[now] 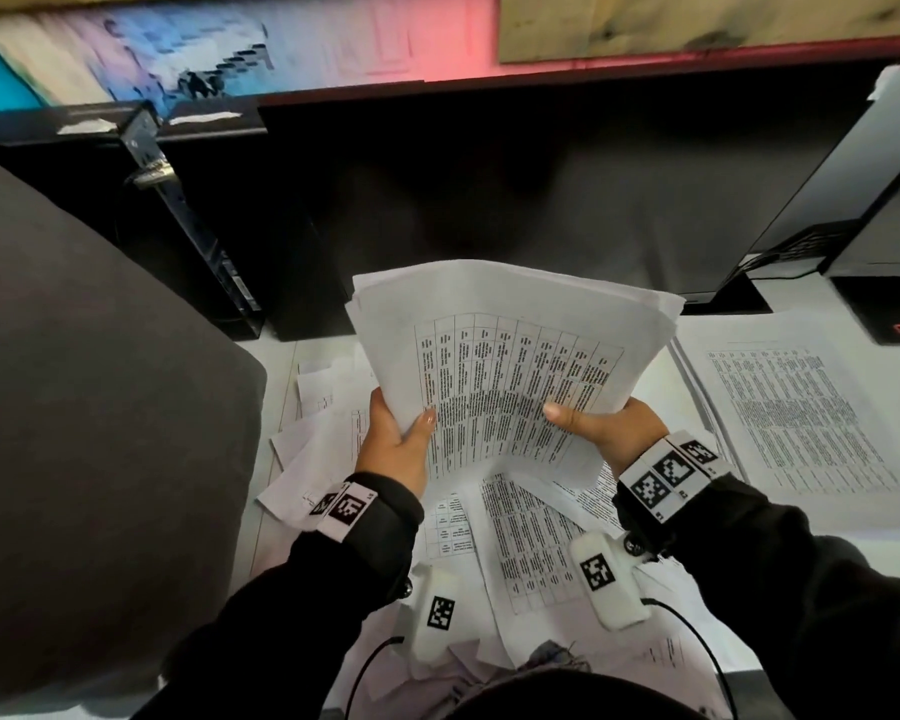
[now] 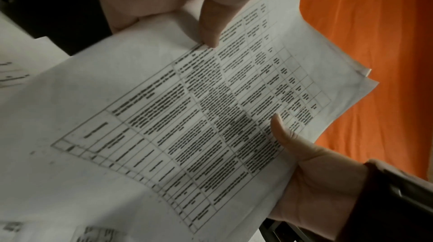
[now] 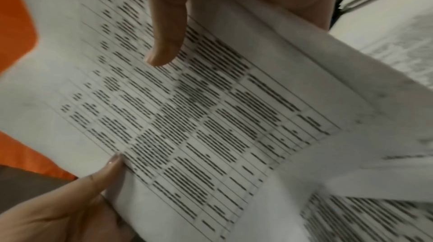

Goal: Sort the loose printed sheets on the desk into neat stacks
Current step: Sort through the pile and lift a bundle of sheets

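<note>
I hold a bundle of printed sheets (image 1: pixel 510 366) above the desk; its top sheet bears a table of text. My left hand (image 1: pixel 393 439) grips the bundle's left edge, thumb on top. My right hand (image 1: pixel 601 426) grips the right edge the same way. The left wrist view has the bundle (image 2: pixel 187 116) with my left hand (image 2: pixel 206 16) at the top and my right hand (image 2: pixel 304 162) lower right. In the right wrist view my right hand (image 3: pixel 168 29) presses its thumb on the bundle (image 3: pixel 211 116), and my left hand (image 3: pixel 77 199) pinches the near edge. Loose sheets (image 1: pixel 531 537) lie scattered below.
A neat stack of printed sheets (image 1: pixel 801 423) lies on the white desk (image 1: pixel 796 517) to the right. A dark monitor (image 1: pixel 489 200) stands behind, a second screen's base (image 1: pixel 884 304) at the far right. A dark grey chair back (image 1: pixel 89 407) fills the left.
</note>
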{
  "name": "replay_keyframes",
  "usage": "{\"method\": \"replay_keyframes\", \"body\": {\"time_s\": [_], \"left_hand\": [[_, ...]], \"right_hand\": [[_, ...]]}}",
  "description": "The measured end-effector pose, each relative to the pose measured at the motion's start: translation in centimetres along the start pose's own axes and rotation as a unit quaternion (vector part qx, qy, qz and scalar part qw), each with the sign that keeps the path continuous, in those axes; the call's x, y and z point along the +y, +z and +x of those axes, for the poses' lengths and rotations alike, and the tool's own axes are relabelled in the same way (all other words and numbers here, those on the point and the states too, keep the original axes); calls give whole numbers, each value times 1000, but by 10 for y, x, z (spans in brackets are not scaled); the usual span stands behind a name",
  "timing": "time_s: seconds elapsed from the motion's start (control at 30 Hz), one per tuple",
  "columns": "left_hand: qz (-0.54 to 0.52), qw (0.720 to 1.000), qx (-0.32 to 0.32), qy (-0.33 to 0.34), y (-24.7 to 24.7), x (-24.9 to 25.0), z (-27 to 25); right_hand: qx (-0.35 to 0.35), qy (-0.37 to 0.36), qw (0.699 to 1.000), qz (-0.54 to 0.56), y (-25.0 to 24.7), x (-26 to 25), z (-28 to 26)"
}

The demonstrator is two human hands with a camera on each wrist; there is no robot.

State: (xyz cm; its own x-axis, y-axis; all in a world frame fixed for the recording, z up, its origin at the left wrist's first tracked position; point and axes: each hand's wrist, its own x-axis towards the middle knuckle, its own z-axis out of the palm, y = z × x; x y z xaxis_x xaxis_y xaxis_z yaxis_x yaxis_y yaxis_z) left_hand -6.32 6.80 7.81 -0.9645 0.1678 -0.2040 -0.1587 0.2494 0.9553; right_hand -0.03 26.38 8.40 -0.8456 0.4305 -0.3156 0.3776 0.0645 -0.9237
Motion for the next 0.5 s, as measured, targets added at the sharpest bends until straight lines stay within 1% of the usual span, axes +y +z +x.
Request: {"method": "replay_keyframes", "body": {"time_s": [0.13, 0.3, 0.4, 0.5], "left_hand": [[4, 1000, -4, -20, 1, -10, 1], [-4, 1000, 8, -15, -4, -8, 7], [-2, 1000, 4, -13, -5, -7, 12], [-4, 1000, -10, -27, 3, -11, 15]], "right_hand": [[12, -4, 1000, 15, -1, -2, -5], [20, 11, 998, 52, -13, 11, 4], [19, 8, 1000, 7, -23, 15, 3], [0, 3, 999, -38, -29, 22, 3]]}}
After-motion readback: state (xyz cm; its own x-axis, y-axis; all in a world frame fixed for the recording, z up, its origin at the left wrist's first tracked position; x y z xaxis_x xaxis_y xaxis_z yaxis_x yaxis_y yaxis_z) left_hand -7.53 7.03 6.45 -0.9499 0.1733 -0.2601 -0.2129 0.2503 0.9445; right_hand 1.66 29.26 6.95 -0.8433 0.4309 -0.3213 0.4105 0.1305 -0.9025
